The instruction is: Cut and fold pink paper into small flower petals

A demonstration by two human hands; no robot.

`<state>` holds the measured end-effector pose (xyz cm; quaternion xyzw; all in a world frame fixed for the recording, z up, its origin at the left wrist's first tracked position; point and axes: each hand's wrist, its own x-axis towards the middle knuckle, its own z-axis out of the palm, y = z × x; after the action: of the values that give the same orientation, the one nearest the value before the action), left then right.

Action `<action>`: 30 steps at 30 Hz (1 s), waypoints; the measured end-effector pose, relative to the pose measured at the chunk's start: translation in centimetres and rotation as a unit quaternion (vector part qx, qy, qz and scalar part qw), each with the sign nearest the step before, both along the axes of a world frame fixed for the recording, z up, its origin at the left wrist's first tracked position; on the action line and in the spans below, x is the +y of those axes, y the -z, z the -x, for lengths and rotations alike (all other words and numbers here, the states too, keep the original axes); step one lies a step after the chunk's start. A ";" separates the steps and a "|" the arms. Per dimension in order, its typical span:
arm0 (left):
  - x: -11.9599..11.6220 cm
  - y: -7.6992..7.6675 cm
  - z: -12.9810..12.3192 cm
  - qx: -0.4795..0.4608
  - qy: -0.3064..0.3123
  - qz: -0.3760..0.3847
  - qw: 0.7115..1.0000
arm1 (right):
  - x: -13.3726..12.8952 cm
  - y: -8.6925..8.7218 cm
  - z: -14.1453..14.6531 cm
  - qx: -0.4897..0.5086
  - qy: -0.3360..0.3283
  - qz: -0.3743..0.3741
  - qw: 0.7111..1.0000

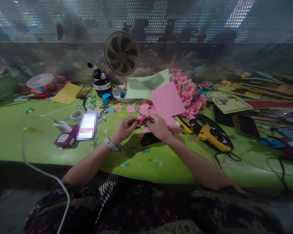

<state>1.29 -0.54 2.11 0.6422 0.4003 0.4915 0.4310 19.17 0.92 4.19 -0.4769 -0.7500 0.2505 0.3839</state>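
The left hand (pixel 125 129) and right hand (pixel 158 126) both have a narrow grip, pinching one folded pink paper (pixel 142 120). It sits between their fingertips, neither hand nearer; its longer axis seems to run from hand to hand, roughly along the near edge of the desk (pixel 166 170). Just nearer that edge lies a black object (pixel 148 139), partly under the right hand. Toward the far edge lies a pink sheet (pixel 168 99); toward the right end, a yellow glue gun (pixel 211 138).

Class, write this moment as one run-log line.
left hand: pinching pink paper piece | right hand: pinching same piece | beyond: pink sheet
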 end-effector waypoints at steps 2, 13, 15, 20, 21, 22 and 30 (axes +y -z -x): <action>0.1 0.0 0.0 -0.022 -0.014 0.020 0.999 | 0.0 0.0 0.0 0.021 -0.007 0.016 1.000; 0.5 -1.0 0.5 -0.081 -0.017 0.127 0.988 | 0.8 0.8 -0.1 0.070 -0.032 0.053 0.996; 0.4 -1.2 0.6 -0.089 -0.028 0.127 0.988 | 0.9 0.9 -0.1 0.088 -0.026 0.059 0.994; -0.2 -1.2 0.5 -0.013 -0.025 0.008 1.000 | 0.9 0.5 0.0 0.173 -0.012 0.131 0.976; -0.3 -1.1 0.4 0.008 -0.017 -0.013 1.000 | 0.8 0.4 0.0 0.188 -0.012 0.145 0.971; -0.3 -1.0 0.3 0.026 -0.009 -0.030 0.999 | 0.8 0.4 0.1 0.199 -0.013 0.156 0.967; -0.6 -1.2 0.4 0.037 -0.017 -0.053 0.998 | 0.7 0.4 0.2 0.199 -0.031 0.148 0.968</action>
<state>0.94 -1.10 3.31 0.6746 0.4005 0.4953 0.3731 18.99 1.58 3.74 -0.4455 -0.6272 0.4605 0.4427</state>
